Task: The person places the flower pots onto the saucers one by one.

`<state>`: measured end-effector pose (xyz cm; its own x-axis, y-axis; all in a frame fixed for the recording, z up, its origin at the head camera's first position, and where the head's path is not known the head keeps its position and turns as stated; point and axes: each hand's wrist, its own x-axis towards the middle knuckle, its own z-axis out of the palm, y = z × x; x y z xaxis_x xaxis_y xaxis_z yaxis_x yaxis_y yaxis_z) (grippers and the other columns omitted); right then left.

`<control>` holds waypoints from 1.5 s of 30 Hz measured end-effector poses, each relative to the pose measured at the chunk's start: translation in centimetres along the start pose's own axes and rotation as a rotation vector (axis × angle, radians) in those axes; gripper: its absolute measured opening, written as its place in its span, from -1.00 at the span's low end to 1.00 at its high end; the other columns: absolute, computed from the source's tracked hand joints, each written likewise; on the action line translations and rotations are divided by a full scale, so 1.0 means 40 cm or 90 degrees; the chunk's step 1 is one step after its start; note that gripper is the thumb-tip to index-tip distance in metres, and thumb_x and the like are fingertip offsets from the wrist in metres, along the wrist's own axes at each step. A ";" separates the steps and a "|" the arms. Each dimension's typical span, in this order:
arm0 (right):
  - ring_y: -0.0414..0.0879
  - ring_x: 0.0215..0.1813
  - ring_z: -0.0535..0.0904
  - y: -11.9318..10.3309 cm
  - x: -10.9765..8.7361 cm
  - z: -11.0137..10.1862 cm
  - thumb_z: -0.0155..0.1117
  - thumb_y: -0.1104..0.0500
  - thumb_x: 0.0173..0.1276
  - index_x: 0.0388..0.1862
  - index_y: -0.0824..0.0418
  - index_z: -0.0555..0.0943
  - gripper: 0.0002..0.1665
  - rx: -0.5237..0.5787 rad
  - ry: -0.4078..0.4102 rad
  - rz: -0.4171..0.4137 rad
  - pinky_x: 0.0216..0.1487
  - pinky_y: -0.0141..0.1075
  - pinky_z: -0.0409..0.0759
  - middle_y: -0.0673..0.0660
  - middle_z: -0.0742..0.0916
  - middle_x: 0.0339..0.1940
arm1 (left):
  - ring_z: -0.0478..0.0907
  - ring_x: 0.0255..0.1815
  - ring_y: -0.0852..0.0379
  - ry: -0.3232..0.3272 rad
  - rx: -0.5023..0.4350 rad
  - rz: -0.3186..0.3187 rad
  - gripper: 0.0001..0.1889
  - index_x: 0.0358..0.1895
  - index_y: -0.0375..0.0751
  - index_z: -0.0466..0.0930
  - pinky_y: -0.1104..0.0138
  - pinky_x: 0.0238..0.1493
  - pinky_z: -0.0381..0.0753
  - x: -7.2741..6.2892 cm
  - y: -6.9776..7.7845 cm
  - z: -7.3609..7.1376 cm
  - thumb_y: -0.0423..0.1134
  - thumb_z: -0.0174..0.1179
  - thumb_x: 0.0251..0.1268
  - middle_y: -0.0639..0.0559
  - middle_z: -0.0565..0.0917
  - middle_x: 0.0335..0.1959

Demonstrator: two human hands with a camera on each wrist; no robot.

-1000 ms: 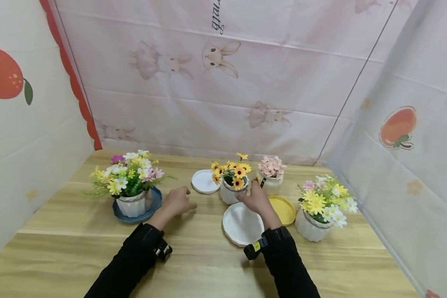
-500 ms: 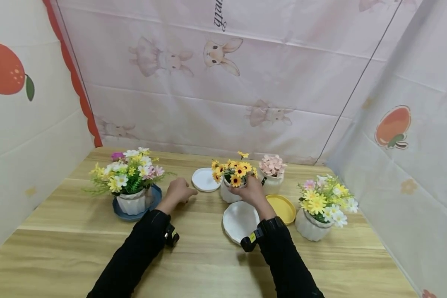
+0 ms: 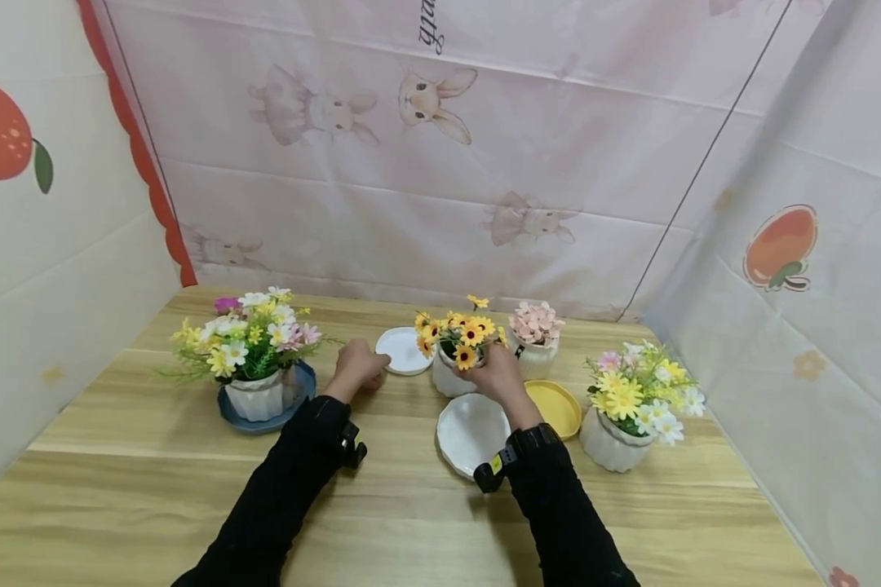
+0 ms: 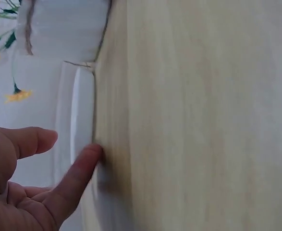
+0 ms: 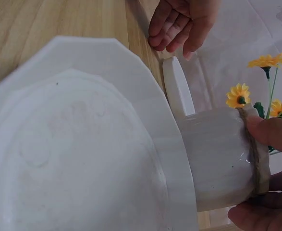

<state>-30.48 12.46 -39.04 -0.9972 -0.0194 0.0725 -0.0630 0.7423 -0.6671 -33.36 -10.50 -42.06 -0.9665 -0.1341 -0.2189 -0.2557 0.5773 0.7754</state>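
Yellow flowers [image 3: 470, 331] rise from a white pot [image 3: 449, 381] on the table [image 3: 389, 505] behind a large plate [image 3: 471, 434], the pot's rim gripped by the right hand [image 3: 498, 375], while the left hand [image 3: 356, 364], thumb and finger apart, is at a small saucer's [image 3: 402, 351] edge.

bare wood-grain tabletop [image 3: 400, 448] leaves passage between the black left sleeve [image 3: 289, 473] and the white faceted plate [image 3: 470, 436]; the yellow-flowered white ceramic pot [image 3: 450, 377] and pink-flowered white pot [image 3: 538, 359] obstruct passage beyond it.
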 end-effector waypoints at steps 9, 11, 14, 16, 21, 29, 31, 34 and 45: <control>0.13 0.07 0.50 -0.013 -0.006 -0.003 0.50 0.06 0.01 0.19 0.33 0.44 -0.21 0.010 0.000 0.021 0.05 -0.12 0.49 0.31 0.59 0.04 | 0.55 -0.80 0.10 0.018 -0.051 -0.030 -0.83 -0.43 -0.44 0.49 0.35 -0.69 0.58 0.019 0.012 0.010 -0.34 0.14 0.15 -0.15 0.59 -0.73; 0.13 0.05 0.50 -0.016 -0.004 -0.002 0.49 0.06 0.02 0.18 0.37 0.44 -0.22 0.012 -0.003 0.036 0.01 -0.13 0.50 0.32 0.58 0.04 | 0.55 -0.80 0.11 0.020 -0.064 -0.031 -0.86 -0.42 -0.47 0.48 0.35 -0.69 0.58 0.019 0.014 0.014 -0.39 0.14 0.12 -0.15 0.59 -0.74; 0.12 0.08 0.48 -0.013 0.004 0.003 0.49 0.03 0.01 0.24 0.41 0.37 -0.12 0.014 -0.016 0.066 0.00 -0.13 0.50 0.34 0.55 0.10 | 0.54 -0.82 0.11 0.026 -0.063 -0.032 -0.90 -0.42 -0.47 0.45 0.37 -0.71 0.57 0.019 0.013 0.018 -0.46 0.14 0.08 -0.14 0.58 -0.77; 0.12 0.11 0.46 -0.009 0.009 0.008 0.50 0.02 0.00 0.29 0.41 0.32 -0.05 0.012 -0.021 0.072 0.02 -0.12 0.49 0.36 0.52 0.14 | 0.54 -0.82 0.11 0.033 -0.051 -0.032 -0.93 -0.44 -0.46 0.46 0.37 -0.72 0.56 0.019 0.011 0.021 -0.48 0.14 0.06 -0.13 0.57 -0.79; 0.14 0.16 0.43 -0.005 0.010 0.015 0.50 0.02 -0.01 0.39 0.38 0.18 0.08 0.019 -0.019 0.067 0.07 -0.10 0.47 0.37 0.48 0.19 | 0.55 -0.81 0.09 0.044 -0.043 -0.024 -0.93 -0.51 -0.43 0.48 0.39 -0.74 0.54 0.018 0.005 0.024 -0.47 0.12 0.05 -0.12 0.56 -0.80; 0.15 0.18 0.42 -0.004 0.009 0.010 0.51 0.05 -0.02 0.36 0.40 0.21 0.05 0.019 -0.003 0.055 0.12 -0.09 0.44 0.38 0.49 0.17 | 0.55 -0.79 0.11 0.041 -0.044 -0.029 -0.89 -0.48 -0.42 0.50 0.39 -0.72 0.55 0.028 0.009 0.030 -0.41 0.12 0.12 -0.13 0.62 -0.71; 0.14 0.16 0.43 -0.004 0.008 0.009 0.51 0.07 -0.02 0.35 0.40 0.25 0.01 0.023 -0.003 0.051 0.10 -0.10 0.45 0.37 0.51 0.16 | 0.54 -0.80 0.14 0.041 -0.037 -0.018 -0.88 -0.48 -0.40 0.49 0.40 -0.72 0.54 0.029 0.009 0.028 -0.39 0.12 0.15 -0.12 0.62 -0.70; 0.14 0.15 0.44 -0.006 0.007 0.009 0.51 0.09 -0.02 0.34 0.39 0.26 0.00 0.024 -0.002 0.048 0.08 -0.10 0.47 0.36 0.52 0.15 | 0.54 -0.80 0.14 0.040 -0.036 0.000 -0.87 -0.49 -0.39 0.48 0.39 -0.70 0.55 0.026 0.007 0.019 -0.39 0.10 0.16 -0.12 0.63 -0.68; 0.14 0.19 0.41 -0.004 0.009 0.010 0.52 0.11 -0.02 0.38 0.40 0.19 0.05 0.026 -0.018 0.063 0.11 -0.11 0.45 0.36 0.48 0.19 | 0.59 -0.73 0.05 0.033 -0.032 0.009 -0.88 -0.48 -0.40 0.46 0.33 -0.65 0.59 0.013 0.011 -0.004 -0.39 0.08 0.14 -0.13 0.61 -0.70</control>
<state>-30.85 12.09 -39.20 -0.9993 0.0330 -0.0153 0.0343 0.7141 -0.6992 -33.96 -10.47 -41.74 -0.9694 -0.1690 -0.1780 -0.2421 0.5386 0.8070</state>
